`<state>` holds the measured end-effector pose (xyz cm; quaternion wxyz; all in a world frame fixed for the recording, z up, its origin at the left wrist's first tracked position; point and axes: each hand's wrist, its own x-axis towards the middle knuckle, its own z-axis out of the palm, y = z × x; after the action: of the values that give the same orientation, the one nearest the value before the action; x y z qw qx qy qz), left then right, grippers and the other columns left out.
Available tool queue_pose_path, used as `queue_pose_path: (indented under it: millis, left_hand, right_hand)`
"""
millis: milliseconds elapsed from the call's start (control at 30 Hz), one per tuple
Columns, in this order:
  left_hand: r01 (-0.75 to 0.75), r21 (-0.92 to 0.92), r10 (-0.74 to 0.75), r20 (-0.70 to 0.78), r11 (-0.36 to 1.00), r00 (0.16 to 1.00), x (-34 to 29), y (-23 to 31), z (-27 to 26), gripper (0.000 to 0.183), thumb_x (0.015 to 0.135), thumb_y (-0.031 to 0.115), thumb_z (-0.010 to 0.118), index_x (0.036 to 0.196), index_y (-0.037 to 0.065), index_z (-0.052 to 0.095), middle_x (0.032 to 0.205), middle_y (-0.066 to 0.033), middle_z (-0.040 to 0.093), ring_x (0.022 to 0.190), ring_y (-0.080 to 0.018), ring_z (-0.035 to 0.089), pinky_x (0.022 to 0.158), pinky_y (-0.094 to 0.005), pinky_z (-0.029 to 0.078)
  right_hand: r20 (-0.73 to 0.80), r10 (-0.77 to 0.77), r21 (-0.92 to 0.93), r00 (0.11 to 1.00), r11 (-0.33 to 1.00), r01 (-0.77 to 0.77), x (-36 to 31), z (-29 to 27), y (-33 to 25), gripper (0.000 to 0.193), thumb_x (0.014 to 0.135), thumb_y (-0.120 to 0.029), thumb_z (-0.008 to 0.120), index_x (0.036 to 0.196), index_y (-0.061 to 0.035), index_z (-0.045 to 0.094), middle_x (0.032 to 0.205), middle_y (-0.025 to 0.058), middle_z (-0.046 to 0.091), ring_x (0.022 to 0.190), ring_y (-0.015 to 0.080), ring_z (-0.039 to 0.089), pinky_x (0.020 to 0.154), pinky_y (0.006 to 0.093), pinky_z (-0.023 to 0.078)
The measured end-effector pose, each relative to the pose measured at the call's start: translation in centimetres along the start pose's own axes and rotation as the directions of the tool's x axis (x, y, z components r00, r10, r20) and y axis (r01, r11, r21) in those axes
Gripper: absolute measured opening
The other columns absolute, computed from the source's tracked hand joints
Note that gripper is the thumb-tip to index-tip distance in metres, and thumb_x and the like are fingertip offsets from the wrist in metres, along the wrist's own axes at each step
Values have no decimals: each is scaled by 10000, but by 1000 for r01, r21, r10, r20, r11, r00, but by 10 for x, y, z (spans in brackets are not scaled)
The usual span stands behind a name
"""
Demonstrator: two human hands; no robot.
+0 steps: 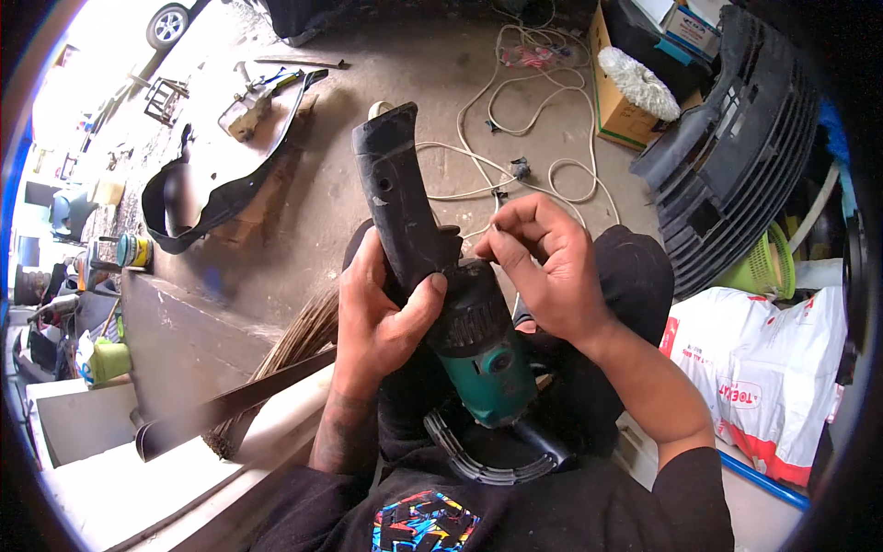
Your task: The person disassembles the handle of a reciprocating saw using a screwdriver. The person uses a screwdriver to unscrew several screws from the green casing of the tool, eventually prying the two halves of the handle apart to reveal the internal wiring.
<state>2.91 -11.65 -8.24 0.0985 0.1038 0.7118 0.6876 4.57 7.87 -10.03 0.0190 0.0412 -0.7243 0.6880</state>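
Note:
A green and black electric polisher lies tilted across my lap, its long black rear handle pointing up and away. My left hand is wrapped round the base of that handle, thumb on top near the black motor housing. Close to the housing's right side, my right hand is raised with thumb and forefinger pinched together. A tiny dark thing seems to be at those fingertips, too small to name. The polisher's curved black loop handle rests against my shirt, and its working end is hidden.
A long pale cable lies coiled on the floor ahead. On the right are a black car grille, a white fluffy pad on a cardboard box, and a white sack. Leftward lie black curved trim and a bristle broom.

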Motion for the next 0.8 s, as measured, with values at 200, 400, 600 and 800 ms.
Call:
queue_pose_path:
  millis: [200,400,600,800]
  left_hand:
    - [-10,-48,10,-2,999,1000,2,-1,0,405,789,33,623,1174,-40,519,1058,-94,647,992,-146,600,913,-290,468]
    - [-41,-118,42,7,992,999,0,-6,-5,397,849,95,626,1204,-55,526,1084,-93,644,986,-142,597,896,-278,467]
    - [-21,-75,17,-53,997,998,22,-5,-22,395,986,319,548,901,-49,665,748,9,603,694,-60,500,602,-235,390]
    - [-60,72,42,230,996,972,65,10,-2,471,965,391,601,784,-43,630,701,35,534,676,-46,456,572,-253,375]
  right_hand:
    - [0,-9,29,1000,1000,9,-1,-1,3,156,955,-43,560,1076,43,610,930,88,692,874,115,651,813,258,523]
    - [109,99,138,989,984,-114,1,4,-4,235,939,-83,625,1135,47,623,1018,79,679,919,106,636,840,253,507]
    - [369,111,348,923,904,-248,-2,12,8,440,869,-213,753,1207,13,585,1020,60,682,903,114,642,813,273,528]
    - [375,124,476,919,824,-306,1,-14,23,803,673,-453,853,1220,52,553,1049,103,676,921,176,670,859,321,552]
